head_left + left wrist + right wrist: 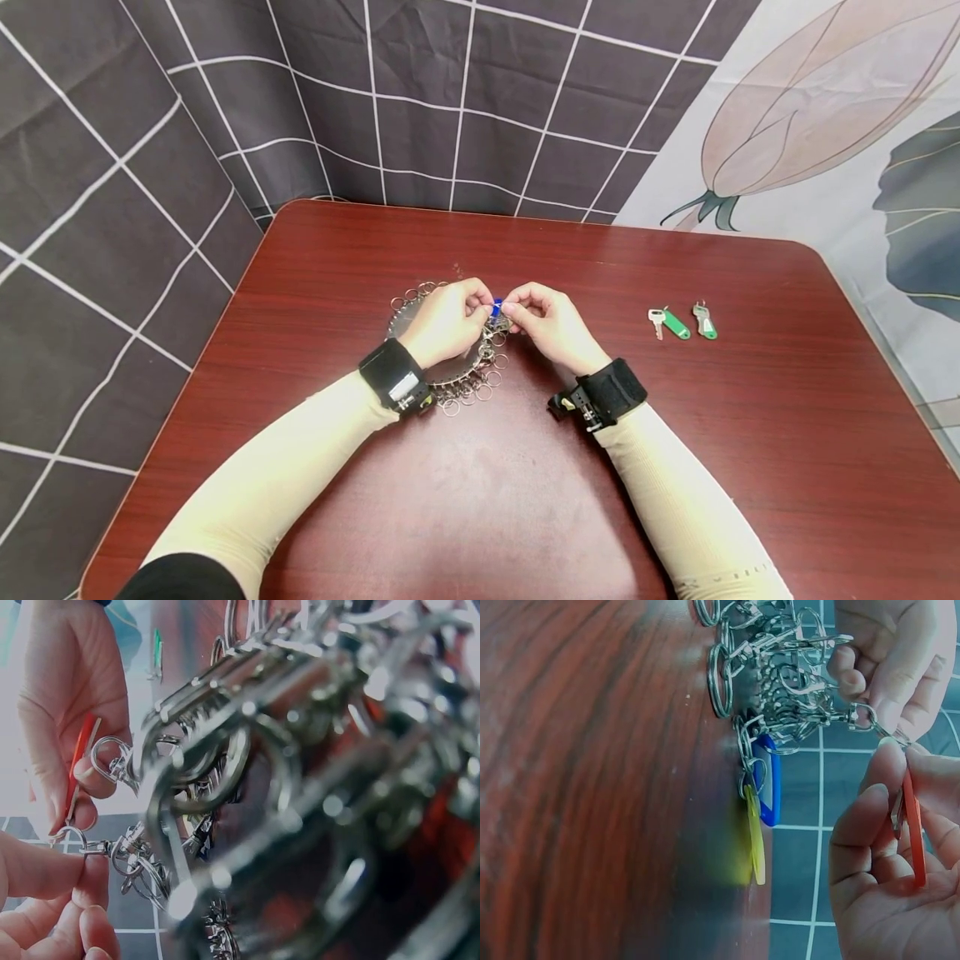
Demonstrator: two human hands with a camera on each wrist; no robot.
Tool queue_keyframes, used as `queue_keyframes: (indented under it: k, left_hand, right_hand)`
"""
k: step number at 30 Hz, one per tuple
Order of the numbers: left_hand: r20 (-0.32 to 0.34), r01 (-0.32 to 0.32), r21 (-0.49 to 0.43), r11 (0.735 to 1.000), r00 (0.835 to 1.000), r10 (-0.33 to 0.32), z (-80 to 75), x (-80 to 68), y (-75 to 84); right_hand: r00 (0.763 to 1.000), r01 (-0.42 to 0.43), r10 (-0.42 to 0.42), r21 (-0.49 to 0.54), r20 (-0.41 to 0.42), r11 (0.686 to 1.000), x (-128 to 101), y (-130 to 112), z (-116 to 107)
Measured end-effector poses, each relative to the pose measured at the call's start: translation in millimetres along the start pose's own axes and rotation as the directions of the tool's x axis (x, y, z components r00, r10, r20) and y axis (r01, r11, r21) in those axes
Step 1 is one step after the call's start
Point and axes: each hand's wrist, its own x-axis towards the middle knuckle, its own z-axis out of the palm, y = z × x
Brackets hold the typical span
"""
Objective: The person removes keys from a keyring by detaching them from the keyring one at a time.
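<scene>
A dark, white-lined grid cloth hangs behind the red-brown table (pixel 525 475), and a flower-print cloth fills the upper right of the head view. Just left of that view's centre lies a clear disc (pixel 454 368) edged with metal rings (pixel 492 379).

Judging by how things lie, the work is partway along. In the right wrist view a blue tag (pixel 769 787) and a yellow tag (pixel 754 840) hang by the rings, apparently attached, while several other rings there carry no visible tag. The red tag (pixel 914 832) looks mid-join; whether its ring is fully closed cannot be told. Two green tags (pixel 676 325) (pixel 705 322) lie with keys (pixel 657 322) at right in the head view, off the disc.

The red tag is at right of centre in the right wrist view, edge-on, its long axis near vertical, ring end up; in the left wrist view it leans slightly, ring end down. The right hand (pixel 551 327) pinches it near that end, beside a key. The left hand (pixel 446 323) pinches the small ring (pixel 73 834) at a metal clasp (pixel 96 846).
</scene>
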Motion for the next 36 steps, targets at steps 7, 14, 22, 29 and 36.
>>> queue_keyframes:
  k: [7, 14, 22, 29, 36]
  left_hand:
    - [-0.014, -0.011, -0.007, 1.000, 1.000, 0.011, 2.9, 0.2, -1.8]
    - [-0.017, -0.012, -0.001, 1.000, 1.000, 0.012, 2.8, -0.7, 0.1]
    - [-0.014, -0.014, 0.001, 1.000, 1.000, 0.014, 1.7, -1.7, 1.2]
    - [-0.034, -0.030, 0.003, 1.000, 0.999, 0.030, 3.6, -3.1, 1.3]
    - [-0.046, -0.067, 0.041, 0.997, 0.997, 0.068, 3.7, -5.5, 1.8]
  right_hand:
    - [1.000, -0.004, 0.004, 0.007, -0.004, 1.000, -0.2, 0.6, 2.4]
    - [1.000, -0.017, 0.018, 0.030, -0.003, 0.999, -1.0, -2.1, 2.4]
    - [0.999, 0.040, -0.040, -0.005, 0.009, 0.999, -9.0, -30.2, 4.6]
    - [0.998, 0.055, -0.055, -0.095, 0.007, 0.994, -8.9, -30.6, 4.9]
    - [0.999, 0.040, -0.041, -0.100, -0.008, 0.994, -1.2, -2.1, 5.6]
